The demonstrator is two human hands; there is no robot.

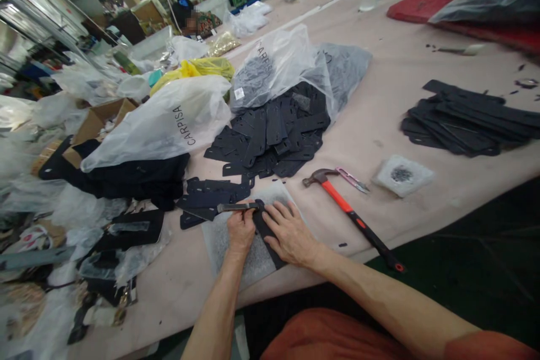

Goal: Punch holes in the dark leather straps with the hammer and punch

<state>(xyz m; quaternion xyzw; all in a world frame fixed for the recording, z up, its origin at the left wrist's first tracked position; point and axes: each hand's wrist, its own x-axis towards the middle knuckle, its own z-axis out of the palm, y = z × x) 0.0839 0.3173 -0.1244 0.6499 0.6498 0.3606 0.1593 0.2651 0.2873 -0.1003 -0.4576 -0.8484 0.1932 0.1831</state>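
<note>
My left hand (242,232) is closed around a metal punch tool (233,207), its end resting at the top of a black strip (275,257). My right hand (292,234) lies flat with fingers stretched out, pressing on the strip. Beneath the strip is a translucent whitish board (219,253). Several black pieces with slotted ends (211,198) lie just beyond my left hand, in front of a larger heap of black pieces (270,135). To the right of my hands rests a claw hammer (343,205) with an orange and black handle.
Pink-handled thread snips (352,180) and a whitish block (403,175) lie near the hammer. Stacked black strips (468,118) sit further right. Plastic bags (169,118) and clutter fill the left side. The table edge (337,275) runs close to me. A person (189,19) is in the background.
</note>
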